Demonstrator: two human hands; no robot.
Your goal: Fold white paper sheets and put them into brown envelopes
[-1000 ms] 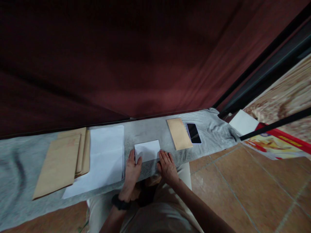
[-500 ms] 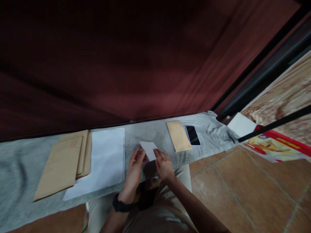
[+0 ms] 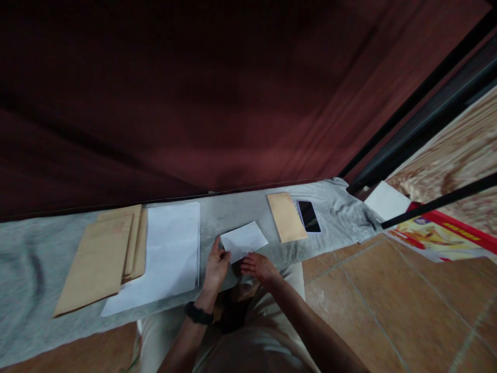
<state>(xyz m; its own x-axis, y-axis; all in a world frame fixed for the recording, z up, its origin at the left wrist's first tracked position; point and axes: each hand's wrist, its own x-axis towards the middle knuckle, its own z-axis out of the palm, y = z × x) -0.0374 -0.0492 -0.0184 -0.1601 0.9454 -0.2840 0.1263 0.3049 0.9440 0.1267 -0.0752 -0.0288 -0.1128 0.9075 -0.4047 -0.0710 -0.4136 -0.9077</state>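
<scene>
A folded white paper [image 3: 244, 240] is lifted just above the grey cloth [image 3: 233, 213], in front of my body. My left hand [image 3: 217, 267] pinches its left edge. My right hand [image 3: 257, 267] holds its lower edge from underneath, fingers curled. A black watch sits on my left wrist. To the left lie a stack of white sheets [image 3: 166, 254] and a pile of brown envelopes [image 3: 103, 256].
A single brown envelope [image 3: 286, 216] and a black phone [image 3: 309, 216] lie on the cloth to the right. A dark red curtain hangs behind the cloth. Tiled floor [image 3: 388, 300], a white sheet [image 3: 386, 199] and a red printed poster [image 3: 438, 230] are at right.
The paper lay flat under both palms, then I picked it up. It now shows wider and tilted, held by both hands. The view shifted slightly.
</scene>
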